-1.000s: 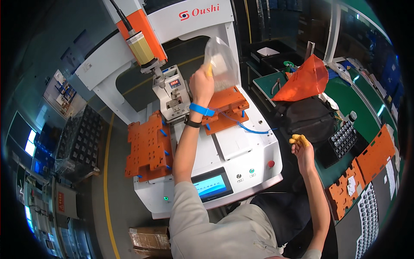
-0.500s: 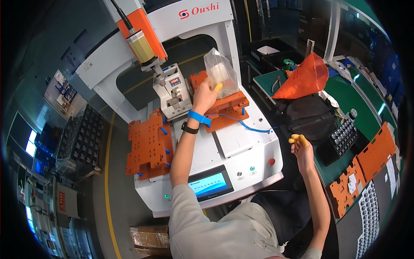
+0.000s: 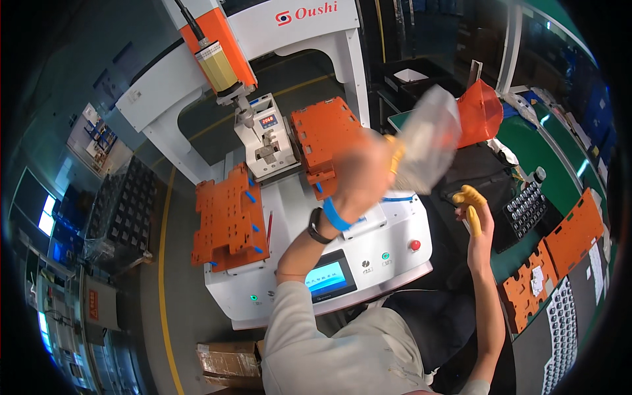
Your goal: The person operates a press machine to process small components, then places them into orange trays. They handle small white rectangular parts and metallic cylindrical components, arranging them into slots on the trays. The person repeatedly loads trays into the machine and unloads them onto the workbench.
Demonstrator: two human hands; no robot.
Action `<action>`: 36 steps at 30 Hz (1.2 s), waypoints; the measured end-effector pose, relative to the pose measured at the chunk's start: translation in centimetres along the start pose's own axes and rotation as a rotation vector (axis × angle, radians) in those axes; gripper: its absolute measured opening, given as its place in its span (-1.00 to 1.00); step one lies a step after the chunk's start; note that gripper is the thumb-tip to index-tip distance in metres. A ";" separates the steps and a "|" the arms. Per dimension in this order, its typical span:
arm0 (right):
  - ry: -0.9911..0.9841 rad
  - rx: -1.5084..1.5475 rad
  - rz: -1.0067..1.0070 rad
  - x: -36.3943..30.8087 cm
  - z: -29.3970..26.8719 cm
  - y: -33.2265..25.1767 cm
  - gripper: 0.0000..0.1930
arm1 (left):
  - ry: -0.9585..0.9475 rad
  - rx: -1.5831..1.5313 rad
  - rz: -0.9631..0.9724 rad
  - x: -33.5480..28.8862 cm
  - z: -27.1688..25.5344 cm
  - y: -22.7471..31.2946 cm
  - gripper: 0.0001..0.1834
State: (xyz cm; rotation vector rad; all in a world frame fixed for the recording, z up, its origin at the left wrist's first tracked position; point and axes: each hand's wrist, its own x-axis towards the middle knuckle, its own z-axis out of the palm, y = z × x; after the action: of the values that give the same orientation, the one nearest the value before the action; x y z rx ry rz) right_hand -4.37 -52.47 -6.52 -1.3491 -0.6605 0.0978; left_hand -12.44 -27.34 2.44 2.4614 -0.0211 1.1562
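Observation:
My left hand (image 3: pixel 365 172), blurred by motion and with a blue band on the wrist, is closed on a clear plastic bag (image 3: pixel 429 141). It carries the bag above the right edge of the white machine (image 3: pixel 289 263); the bag's contents are too smeared to make out. My right hand (image 3: pixel 475 209) is raised beside the machine, with yellow finger cots on. Its fingers are bent but apart, and I see nothing in them. An orange fixture plate (image 3: pixel 326 131) lies behind my left hand, partly hidden by it. A second orange fixture plate (image 3: pixel 227 220) sits at the machine's left.
A screwdriving head (image 3: pixel 224 76) hangs over a small screw feeder (image 3: pixel 268 141). At the right, a red bag (image 3: pixel 479 117), a black bag (image 3: pixel 474 171), a black tray of small parts (image 3: pixel 525 212) and more orange plates (image 3: pixel 574 230) lie around the green bench.
My left hand has lifted the clear bag off the rear orange plate and swung it right. My right hand has risen slightly, its fingers spreading from a curl.

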 end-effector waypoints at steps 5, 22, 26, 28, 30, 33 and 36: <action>-0.104 -0.263 -0.185 -1.3 1.2 -3.4 -0.24 | -0.269 -0.167 0.019 -2.9 2.1 3.7 -0.76; -0.001 0.012 0.019 -0.8 -1.3 -1.2 -0.58 | -0.207 -0.426 0.008 -4.7 6.2 6.8 -0.87; 0.028 0.008 0.012 -1.0 -1.5 -0.9 -0.58 | -0.204 -0.464 0.040 -4.6 6.4 7.4 -0.88; 0.037 0.004 0.012 -1.1 -1.7 -0.7 -0.58 | -0.211 -0.460 0.056 -4.6 6.5 7.5 -0.87; 0.049 0.009 0.024 -1.1 -2.0 -0.5 -0.58 | -0.221 -0.461 0.050 -4.5 6.9 7.6 -0.87; 0.026 0.000 0.014 -1.2 -3.1 0.3 -0.58 | -0.216 -0.466 0.063 -4.4 7.1 7.8 -0.88; 0.011 -0.021 0.009 -1.4 -3.6 0.5 -0.57 | -0.225 -0.473 0.063 -4.4 7.4 8.0 -0.87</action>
State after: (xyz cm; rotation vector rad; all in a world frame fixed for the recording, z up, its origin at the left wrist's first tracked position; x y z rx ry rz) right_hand -3.58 -56.02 -7.73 -1.3718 -0.6483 0.0906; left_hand -11.37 -38.10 -2.08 2.1589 -0.3932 0.7799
